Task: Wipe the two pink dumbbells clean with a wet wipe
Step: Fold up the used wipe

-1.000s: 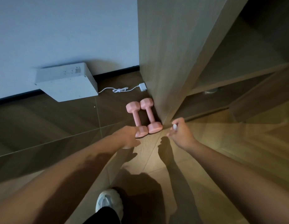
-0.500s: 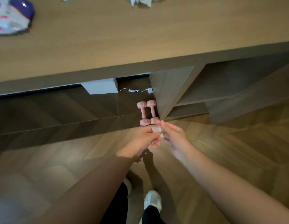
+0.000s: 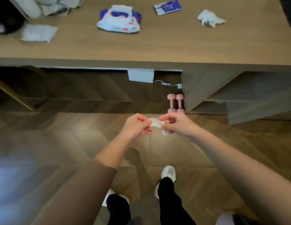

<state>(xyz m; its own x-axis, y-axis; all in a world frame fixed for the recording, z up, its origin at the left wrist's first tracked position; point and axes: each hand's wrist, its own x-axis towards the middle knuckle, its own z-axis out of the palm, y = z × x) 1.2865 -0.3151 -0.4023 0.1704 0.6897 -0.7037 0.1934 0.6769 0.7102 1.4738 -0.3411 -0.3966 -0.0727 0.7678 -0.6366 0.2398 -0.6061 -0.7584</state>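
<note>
Fingers [image 3: 165, 118] of the left hand [image 3: 135, 125] and right hand [image 3: 179, 125] pinch a white wet wipe [image 3: 155, 123] at frame centre, just below two pink dumbbells [image 3: 171, 103] lying side by side on the floor [image 3: 92, 143].

Wipe [image 3: 155, 123] now spread between hands [image 3: 136, 125]

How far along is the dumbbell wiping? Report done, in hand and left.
Done: a wet wipe is out; the pack lies on the desk. In hand: left hand and right hand pinch it between them. Left: both pink dumbbells lie on the floor, untouched; whether they are wiped doesn't show.
</note>
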